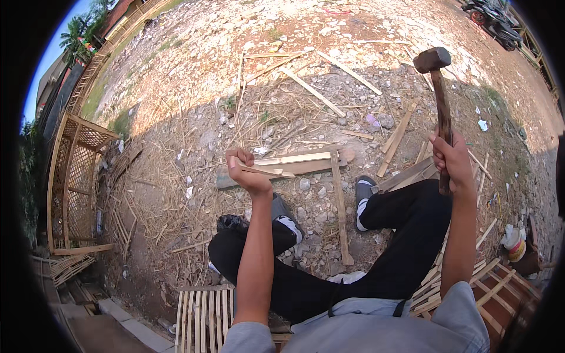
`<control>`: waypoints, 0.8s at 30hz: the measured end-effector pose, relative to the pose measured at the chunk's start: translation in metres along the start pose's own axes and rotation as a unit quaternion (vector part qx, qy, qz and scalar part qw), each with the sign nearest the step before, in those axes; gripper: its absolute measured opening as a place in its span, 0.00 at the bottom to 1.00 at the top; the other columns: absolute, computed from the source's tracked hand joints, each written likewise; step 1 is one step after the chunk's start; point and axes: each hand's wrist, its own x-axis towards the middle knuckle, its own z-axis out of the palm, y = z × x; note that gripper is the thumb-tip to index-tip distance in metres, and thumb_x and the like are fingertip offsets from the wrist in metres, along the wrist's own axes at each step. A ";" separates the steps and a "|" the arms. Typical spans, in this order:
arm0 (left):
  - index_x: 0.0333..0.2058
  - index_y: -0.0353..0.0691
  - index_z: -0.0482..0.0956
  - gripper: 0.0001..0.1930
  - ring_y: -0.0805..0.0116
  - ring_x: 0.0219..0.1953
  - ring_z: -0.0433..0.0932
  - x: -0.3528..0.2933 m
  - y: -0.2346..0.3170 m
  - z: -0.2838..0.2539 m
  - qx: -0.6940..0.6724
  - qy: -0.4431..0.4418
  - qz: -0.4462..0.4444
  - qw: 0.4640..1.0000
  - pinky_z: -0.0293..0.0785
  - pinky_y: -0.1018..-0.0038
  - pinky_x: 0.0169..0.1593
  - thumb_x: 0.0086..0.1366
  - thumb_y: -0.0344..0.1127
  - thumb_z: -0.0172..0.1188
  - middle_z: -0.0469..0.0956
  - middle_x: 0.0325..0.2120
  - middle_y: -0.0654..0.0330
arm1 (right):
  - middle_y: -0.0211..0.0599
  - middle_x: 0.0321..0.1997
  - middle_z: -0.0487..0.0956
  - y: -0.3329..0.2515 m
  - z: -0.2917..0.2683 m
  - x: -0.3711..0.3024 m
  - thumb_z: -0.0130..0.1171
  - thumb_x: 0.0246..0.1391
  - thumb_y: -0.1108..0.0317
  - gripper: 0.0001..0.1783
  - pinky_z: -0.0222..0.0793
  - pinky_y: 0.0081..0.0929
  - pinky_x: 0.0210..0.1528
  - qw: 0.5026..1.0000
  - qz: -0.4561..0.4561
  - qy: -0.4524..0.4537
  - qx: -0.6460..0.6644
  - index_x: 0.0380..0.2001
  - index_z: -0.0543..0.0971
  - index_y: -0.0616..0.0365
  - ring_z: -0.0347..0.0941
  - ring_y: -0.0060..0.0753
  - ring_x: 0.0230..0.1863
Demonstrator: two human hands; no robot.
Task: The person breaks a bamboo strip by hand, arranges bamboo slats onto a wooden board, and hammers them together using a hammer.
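Observation:
My right hand (455,163) is closed around the wooden handle of a hammer (442,101). The hammer stands upright in the air, its dark, blocky head on top, above my right knee. In front of my left knee, my left hand (250,172) is closed on a short, thin piece of wood (274,172) that points to the right. Behind and below that piece, a thick grey-brown wooden beam (318,166) lies across the ground. A pale wooden strip (300,157) runs along the beam's top. The fingertips of my left hand are partly hidden.
A narrow board (341,212) lies lengthwise between my feet. Loose slats (312,91) are scattered over stony ground with straw. A lattice panel (73,182) stands at left. Slatted frames (203,315) are beside me at both sides. A white and yellow tub (515,244) sits at right.

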 end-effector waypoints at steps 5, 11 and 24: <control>0.25 0.45 0.55 0.13 0.77 0.25 0.51 -0.004 0.001 0.002 0.026 0.025 0.028 0.999 0.51 0.78 0.30 0.63 0.46 0.38 0.52 0.23 0.67 | 0.21 0.15 0.67 0.086 0.150 -0.031 0.64 0.53 0.58 0.16 0.55 0.21 0.19 0.991 0.086 -0.090 0.045 0.22 0.73 0.57 0.60 0.15 0.16; 0.24 0.45 0.53 0.15 0.77 0.23 0.50 -0.011 -0.002 0.004 0.053 0.003 0.013 0.999 0.48 0.78 0.27 0.62 0.48 0.37 0.50 0.20 0.68 | 0.44 0.18 0.74 0.186 0.228 -0.068 0.62 0.50 0.60 0.15 0.66 0.37 0.31 0.958 0.131 -0.186 -0.176 0.29 0.77 0.64 0.74 0.40 0.23; 0.21 0.44 0.56 0.24 0.81 0.19 0.52 0.002 -0.005 -0.004 0.150 0.011 0.103 0.983 0.49 0.79 0.24 0.66 0.54 0.52 0.53 0.16 0.70 | 0.50 0.22 0.79 0.214 0.278 -0.065 0.59 0.51 0.59 0.17 0.69 0.41 0.34 0.958 0.133 -0.206 -0.149 0.30 0.80 0.66 0.78 0.47 0.27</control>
